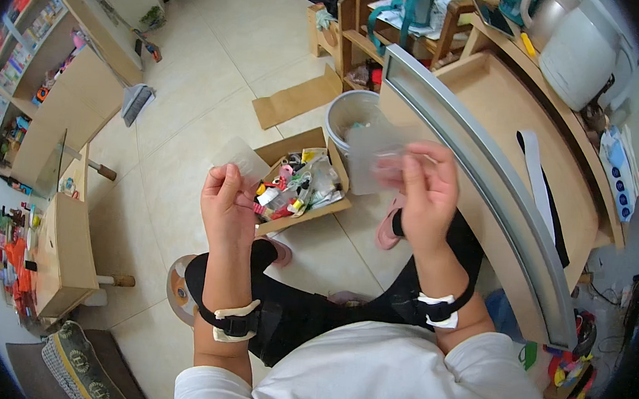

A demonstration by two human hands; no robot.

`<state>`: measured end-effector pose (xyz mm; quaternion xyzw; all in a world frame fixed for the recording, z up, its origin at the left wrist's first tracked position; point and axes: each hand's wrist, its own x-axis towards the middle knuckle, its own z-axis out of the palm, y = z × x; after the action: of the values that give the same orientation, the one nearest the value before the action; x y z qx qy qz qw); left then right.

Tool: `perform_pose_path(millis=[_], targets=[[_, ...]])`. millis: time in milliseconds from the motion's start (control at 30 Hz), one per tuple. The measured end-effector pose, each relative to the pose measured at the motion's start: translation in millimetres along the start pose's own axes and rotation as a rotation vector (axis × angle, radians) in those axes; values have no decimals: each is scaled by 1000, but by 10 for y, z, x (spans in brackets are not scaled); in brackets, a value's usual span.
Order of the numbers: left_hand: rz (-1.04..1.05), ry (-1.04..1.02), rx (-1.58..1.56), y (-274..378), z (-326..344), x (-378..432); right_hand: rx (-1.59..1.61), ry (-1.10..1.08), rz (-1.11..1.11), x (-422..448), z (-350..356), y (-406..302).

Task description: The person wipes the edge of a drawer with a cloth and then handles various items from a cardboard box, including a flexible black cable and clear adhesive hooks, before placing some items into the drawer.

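My left hand (229, 197) pinches a small translucent plastic piece (246, 160) between thumb and fingers, over the near left side of an open cardboard box. In my right hand (429, 192) is a larger translucent sheet (368, 172), blurred, held up in front of the grey bin's near edge. The cardboard box (341, 208) stands on the floor between my feet, filled with a jumble of small items (297, 189), among them clear bags and red, yellow and white pieces. The two hands are well apart.
Behind the box stands a lined grey bin (333, 106) beside a flat cardboard piece (299, 100). An open drawer (575, 205) with a metal-trimmed front curves along my right, holding a black-and-white strap (540, 190). A broom (135, 105) and low cabinets (66, 257) are on the left.
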<state>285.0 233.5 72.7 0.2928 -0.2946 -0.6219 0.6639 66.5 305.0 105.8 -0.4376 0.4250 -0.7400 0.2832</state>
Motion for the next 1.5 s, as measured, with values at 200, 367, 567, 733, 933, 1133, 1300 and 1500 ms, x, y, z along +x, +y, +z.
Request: perform_pose_path(millis=[200, 367, 567, 733, 933, 1133, 1300, 1500], targets=[[-44, -182, 57, -58, 198, -224, -211, -132, -63, -47, 64, 90], [-26, -268, 132, -78, 277, -345, -176, -171, 89, -72, 64, 41], [-124, -266, 29, -140, 234, -328, -78, -168, 159, -88, 71, 13], [-100, -229, 282, -98, 313, -373, -266, -218, 101, -75, 44, 2], [716, -390, 918, -130, 332, -401, -286, -408, 489, -63, -52, 0], [1158, -605, 1032, -111, 381, -380, 187, -425, 771, -46, -103, -51], [1112, -495, 1063, -109, 413, -405, 75, -405, 647, -70, -89, -35], [651, -336, 1070, -156, 100, -489, -100, -306, 429, -89, -71, -60]])
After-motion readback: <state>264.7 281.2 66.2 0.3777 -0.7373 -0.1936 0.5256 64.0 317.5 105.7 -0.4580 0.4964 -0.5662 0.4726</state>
